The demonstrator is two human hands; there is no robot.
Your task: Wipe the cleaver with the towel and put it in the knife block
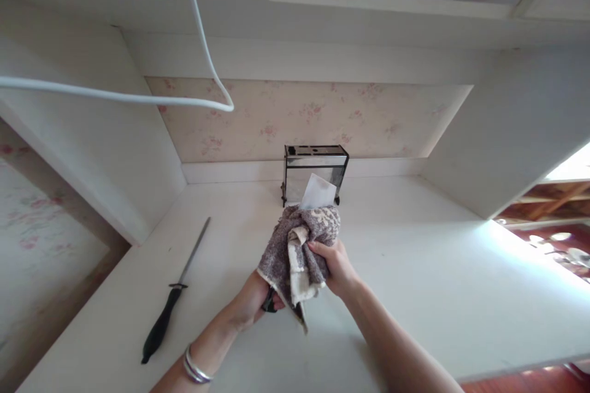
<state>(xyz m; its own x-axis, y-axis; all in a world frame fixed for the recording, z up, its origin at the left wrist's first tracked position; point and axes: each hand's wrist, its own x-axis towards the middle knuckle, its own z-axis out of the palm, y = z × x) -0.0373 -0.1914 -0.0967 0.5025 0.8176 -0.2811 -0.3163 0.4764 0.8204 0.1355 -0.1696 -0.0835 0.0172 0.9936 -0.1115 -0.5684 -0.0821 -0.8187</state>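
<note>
My left hand (258,298) is closed round the black handle of a broad-bladed knife (318,191), under a hanging corner of a brown and cream towel (276,252). The towel is wrapped over most of the blade, and only the pale, squarish end sticks out beyond it, pointing away from me. My right hand (340,267) grips the bunched towel from the right, its thumb on top and its other fingers largely hidden. Off to the left, a sharpening steel (169,304) with a black handle lies on the white counter (415,270).
Behind the blade, a slim silver and black box (316,159) with openings in its top stands near the flowered wall (267,120). A white cable (138,99) hangs at upper left. Overhead, a shelf (387,3) holds bottles. White side panels (502,129) flank the counter.
</note>
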